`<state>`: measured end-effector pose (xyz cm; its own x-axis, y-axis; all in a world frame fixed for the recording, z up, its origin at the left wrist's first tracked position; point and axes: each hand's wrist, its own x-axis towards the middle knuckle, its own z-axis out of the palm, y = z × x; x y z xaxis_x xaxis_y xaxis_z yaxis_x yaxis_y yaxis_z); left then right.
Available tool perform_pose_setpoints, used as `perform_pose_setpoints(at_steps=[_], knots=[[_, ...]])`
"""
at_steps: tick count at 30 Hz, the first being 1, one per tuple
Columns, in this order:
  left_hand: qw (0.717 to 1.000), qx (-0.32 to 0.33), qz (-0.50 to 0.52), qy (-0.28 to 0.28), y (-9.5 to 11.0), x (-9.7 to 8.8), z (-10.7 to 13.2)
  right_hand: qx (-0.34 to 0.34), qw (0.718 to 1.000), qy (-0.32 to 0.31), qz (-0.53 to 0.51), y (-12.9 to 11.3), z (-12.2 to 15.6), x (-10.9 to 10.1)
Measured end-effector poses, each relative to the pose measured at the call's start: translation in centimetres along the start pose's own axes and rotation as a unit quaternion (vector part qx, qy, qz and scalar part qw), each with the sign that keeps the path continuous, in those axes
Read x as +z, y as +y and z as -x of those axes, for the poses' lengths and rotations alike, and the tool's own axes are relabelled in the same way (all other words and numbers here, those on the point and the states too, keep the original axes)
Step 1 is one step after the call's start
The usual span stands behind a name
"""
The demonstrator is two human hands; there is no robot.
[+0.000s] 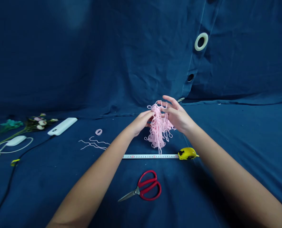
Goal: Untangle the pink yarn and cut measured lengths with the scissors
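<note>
Left hand (139, 123) pinches the pink yarn bundle (158, 128) tight, right hand (176, 114) half open holds its top, loose strands (93, 143) at nine o'clock

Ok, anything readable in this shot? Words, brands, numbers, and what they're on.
Tape measure blade: a row of printed digits with some in red, too small and blurred to quote.
Yellow tape measure case: nothing legible.
White flat case: a small dark mark, too small to read.
No other text is readable.
</note>
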<state>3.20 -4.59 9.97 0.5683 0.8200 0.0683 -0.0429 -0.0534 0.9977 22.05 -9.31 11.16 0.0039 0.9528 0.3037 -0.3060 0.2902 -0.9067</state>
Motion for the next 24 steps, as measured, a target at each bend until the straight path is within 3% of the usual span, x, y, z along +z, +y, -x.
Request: perform_pose_setpoints(at_steps=[3,6,8,10,13,17,20,22,24], knots=[[0.999,-0.003,0.036,-0.013,0.6,-0.1,0.2,-0.073,0.991,0.032,0.11,1.1,-0.6,-0.6],[0.999,0.013,0.026,-0.035,1.0,-0.3,0.4,-0.09,0.974,0.031,0.204,2.3,-1.0,-1.1],[0.999,0.03,-0.022,-0.022,0.8,-0.5,0.3,-0.085,0.964,0.026,0.25,2.8,-1.0,-1.4],[0.988,0.065,-0.137,0.025,0.3,-0.7,0.1,-0.084,0.947,0.032,0.308,2.8,-0.9,-1.7],[0.94,0.108,-0.321,0.048,-1.3,-0.3,0.0,-0.055,0.892,0.052,0.446,2.2,-0.6,-2.2],[0.924,0.064,-0.376,-0.028,-4.2,0.8,0.1,0.021,0.788,0.101,0.607,1.2,-0.2,-2.7],[0.896,0.06,-0.439,-0.034,-6.1,1.1,0.1,0.102,0.733,0.042,0.671,1.7,-0.1,-3.2],[0.91,0.06,-0.411,-0.021,-6.8,0.9,-0.1,0.161,0.728,-0.027,0.666,2.6,-0.1,-3.6],[0.944,0.054,-0.326,0.001,-6.7,0.6,-0.6,0.193,0.774,-0.063,0.599,3.8,-0.1,-3.8]])
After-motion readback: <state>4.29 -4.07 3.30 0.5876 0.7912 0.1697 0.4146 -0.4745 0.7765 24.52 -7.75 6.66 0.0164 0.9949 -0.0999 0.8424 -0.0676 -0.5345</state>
